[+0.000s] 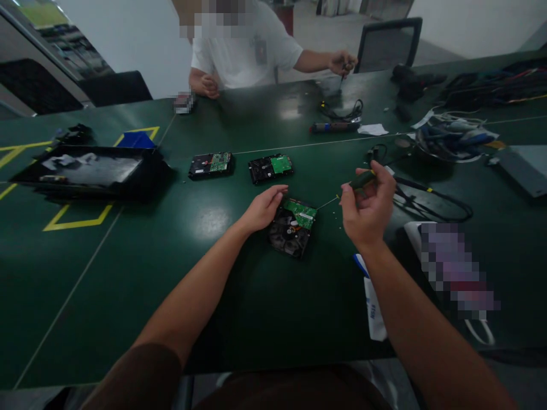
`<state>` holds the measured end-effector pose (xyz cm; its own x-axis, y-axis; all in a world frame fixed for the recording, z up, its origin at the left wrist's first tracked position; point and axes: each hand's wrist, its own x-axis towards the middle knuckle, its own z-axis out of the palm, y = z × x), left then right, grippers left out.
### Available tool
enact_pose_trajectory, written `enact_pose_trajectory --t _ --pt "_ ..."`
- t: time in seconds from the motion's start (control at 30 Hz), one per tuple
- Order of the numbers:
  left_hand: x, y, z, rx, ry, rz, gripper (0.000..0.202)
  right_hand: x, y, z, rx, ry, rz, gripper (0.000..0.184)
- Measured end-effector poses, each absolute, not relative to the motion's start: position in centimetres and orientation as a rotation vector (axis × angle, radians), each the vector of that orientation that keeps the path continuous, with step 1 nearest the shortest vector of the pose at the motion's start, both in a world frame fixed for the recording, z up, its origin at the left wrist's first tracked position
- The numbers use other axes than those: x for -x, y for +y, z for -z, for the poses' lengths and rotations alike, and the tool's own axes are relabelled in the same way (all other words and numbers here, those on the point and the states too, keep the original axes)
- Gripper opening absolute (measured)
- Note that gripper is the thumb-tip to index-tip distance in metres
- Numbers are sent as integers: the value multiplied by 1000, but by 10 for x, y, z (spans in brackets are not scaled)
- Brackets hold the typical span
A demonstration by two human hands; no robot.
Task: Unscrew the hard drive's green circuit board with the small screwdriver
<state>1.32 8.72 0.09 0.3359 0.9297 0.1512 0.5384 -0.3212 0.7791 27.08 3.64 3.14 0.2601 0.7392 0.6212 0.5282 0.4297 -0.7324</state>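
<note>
A hard drive (pixel 290 234) lies on the green table in front of me, its green circuit board facing up. Along its upper left side, my left hand (pixel 265 208) grips the edge, thumb and fingers partly hiding that corner. My right hand (pixel 370 208) is wrapped round the dark green handle of a screwdriver (pixel 361 181). The thin shaft points left and down, its tip at the board's right edge; whether it touches a screw cannot be made out. Small specks, perhaps screws, lie right of the drive. Beyond it lie a second hard drive (pixel 270 168) and a third hard drive (pixel 211 165).
A black tray (pixel 92 171) stands on the left. Right of my hand are a black cable (pixel 444 213), a bowl of wires (pixel 453 139) and a blurred-out device (pixel 457 267). A white-and-blue packet (pixel 374 307) lies beside my right forearm. Opposite sits a person (pixel 243 51) in white.
</note>
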Motion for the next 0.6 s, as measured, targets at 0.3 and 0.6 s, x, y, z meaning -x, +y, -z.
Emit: enact_pose_trajectory --t 0.3,0.6 --pt "-12 86 -6 -2083 1185 -761 45 -263 24 -46 1278 -1508 -301 56" --pt "-8 31 0 -2101 1531 -864 27 -250 25 -37 955 -1567 -355 58"
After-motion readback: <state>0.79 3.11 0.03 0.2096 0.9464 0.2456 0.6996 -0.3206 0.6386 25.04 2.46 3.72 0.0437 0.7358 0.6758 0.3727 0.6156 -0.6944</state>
